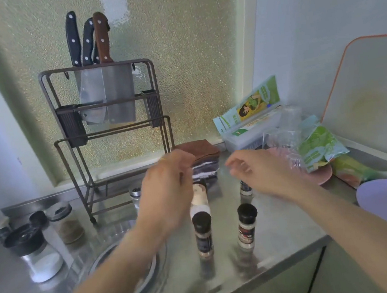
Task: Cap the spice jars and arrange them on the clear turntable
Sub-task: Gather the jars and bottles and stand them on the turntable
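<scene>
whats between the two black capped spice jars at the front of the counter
Nothing: in the head view, the stretch between the left black-capped jar and the right black-capped jar is bare steel counter, showing only reflections.

Soft, even daylight comes through the frosted window (152, 65) at twelve o'clock, bright yet without hard shadows. The steel counter (284, 227) shows dull reflections of the jars and pale glare toward six o'clock. Both hands are smeared by motion blur, the left hand (166, 191) more than the right hand (257, 172). Wide-angle distortion bends the walls at nine and three o'clock.
</scene>
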The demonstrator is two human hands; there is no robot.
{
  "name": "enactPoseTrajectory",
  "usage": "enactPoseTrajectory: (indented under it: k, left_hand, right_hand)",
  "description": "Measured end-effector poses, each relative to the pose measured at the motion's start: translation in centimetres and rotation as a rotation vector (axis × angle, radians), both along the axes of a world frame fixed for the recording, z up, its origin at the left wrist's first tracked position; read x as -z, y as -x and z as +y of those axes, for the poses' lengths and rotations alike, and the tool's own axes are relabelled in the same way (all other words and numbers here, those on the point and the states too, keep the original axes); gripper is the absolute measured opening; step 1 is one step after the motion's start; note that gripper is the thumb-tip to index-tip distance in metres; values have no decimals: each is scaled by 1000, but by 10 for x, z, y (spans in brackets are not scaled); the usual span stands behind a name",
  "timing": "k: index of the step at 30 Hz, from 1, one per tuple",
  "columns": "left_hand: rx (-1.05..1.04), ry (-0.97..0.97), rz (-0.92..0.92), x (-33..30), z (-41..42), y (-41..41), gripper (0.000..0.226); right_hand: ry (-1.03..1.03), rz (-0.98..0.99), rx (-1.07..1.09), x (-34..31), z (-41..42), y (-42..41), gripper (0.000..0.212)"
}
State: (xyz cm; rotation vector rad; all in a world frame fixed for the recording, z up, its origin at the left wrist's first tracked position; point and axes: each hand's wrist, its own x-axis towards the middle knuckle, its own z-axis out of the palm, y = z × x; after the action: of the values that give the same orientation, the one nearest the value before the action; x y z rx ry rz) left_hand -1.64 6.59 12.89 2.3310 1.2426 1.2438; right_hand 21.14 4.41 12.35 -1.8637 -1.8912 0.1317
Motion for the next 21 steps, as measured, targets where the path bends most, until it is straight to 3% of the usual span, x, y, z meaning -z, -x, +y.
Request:
enactPoseTrajectory:
  k: [4,8,13,17,21]
  left_hand:
    - [-52,168,354,14,84,-8,25]
    - [-5,227,570,46,135,-24,22]
    - [37,377,646,69,160,-34,28]
    - [64,454,621,61,161,-40,34]
    - [90,480,479,33,158,-66,33]
  right_hand:
    - [206,-233,-200,19,83,13,37]
    - [318,-391,-356,63,159,18,44]
    - [416,-498,-429,102,195,18,30]
    - [302,-498,-355,95,191,19,14]
    - [45,-399,-205,43,168,-9,36]
